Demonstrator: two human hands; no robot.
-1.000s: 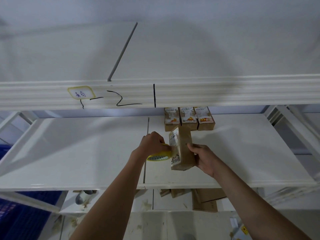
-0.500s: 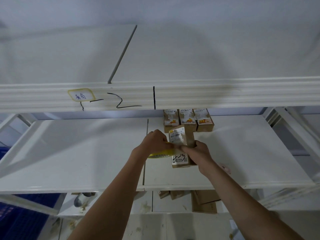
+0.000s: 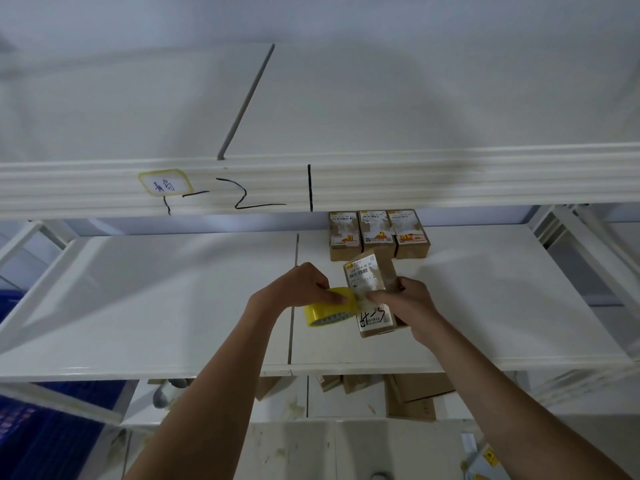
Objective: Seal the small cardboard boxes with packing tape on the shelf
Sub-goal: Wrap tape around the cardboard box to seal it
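Since a moment ago both hands have drawn slightly apart. Nearest, the left hand (image 3: 300, 288) grips the yellow tape roll (image 3: 329, 306); just beside it the right hand (image 3: 407, 301) clasps the small cardboard box (image 3: 372, 292), tilted above the white shelf (image 3: 173, 306). Behind stand three labelled boxes (image 3: 378, 232) in a row.

Box label print (image 3: 362, 276) too small, blurred.
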